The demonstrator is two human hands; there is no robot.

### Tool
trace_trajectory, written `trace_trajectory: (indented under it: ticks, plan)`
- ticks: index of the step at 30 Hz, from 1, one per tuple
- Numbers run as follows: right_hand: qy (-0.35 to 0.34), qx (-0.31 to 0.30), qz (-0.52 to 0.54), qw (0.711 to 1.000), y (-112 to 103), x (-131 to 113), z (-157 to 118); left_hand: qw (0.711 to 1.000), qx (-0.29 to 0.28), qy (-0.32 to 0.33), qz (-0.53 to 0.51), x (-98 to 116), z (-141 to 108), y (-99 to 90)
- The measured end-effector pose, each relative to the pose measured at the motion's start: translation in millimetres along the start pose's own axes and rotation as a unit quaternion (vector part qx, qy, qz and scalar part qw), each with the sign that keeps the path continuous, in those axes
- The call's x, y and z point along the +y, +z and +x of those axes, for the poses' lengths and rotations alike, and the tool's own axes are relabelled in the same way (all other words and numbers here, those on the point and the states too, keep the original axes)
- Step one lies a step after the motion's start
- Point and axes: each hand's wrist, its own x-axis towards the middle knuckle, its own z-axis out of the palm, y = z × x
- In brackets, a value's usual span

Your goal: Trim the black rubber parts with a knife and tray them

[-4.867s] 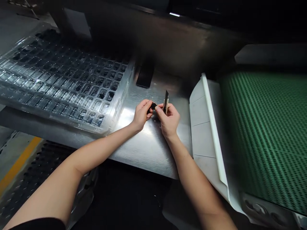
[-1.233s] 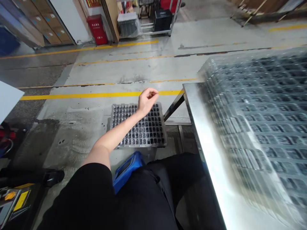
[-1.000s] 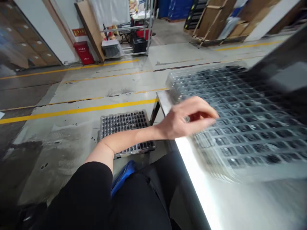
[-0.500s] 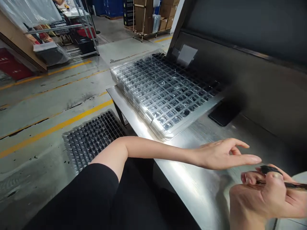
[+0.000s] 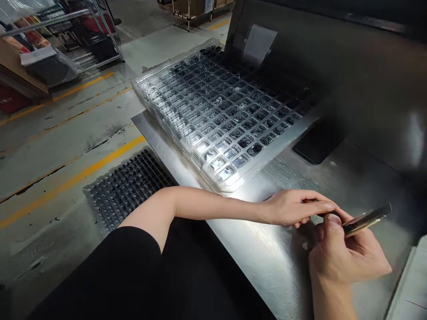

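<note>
Slantwise, a knife [image 5: 366, 220] juts from the right hand [image 5: 347, 251].

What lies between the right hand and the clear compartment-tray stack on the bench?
The head view shows the left hand, then a strip of steel benchtop, between the right hand and the clear compartment-tray stack.

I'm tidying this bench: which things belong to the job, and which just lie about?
In the job:
knife in the right hand
small dark part, mostly hidden by fingers
probably tray stack, holding dark parts

Seemingly lying about:
phone-like slab
white sheet
</note>
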Motion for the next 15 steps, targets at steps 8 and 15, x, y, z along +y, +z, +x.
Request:
trace_trajectory:
  ticks: [8, 15]
  plan:
    - [0.027, 0.017, 0.164, 0.986, 4, -6, 1, 0.998, 0.029, 0.037, 0.041, 13, -13, 2.9]
    - [0.092, 0.014, 0.251, 0.963, 3, -6, 6, 0.999, 0.020, 0.007, -0.031, 11, -5, 4.1]
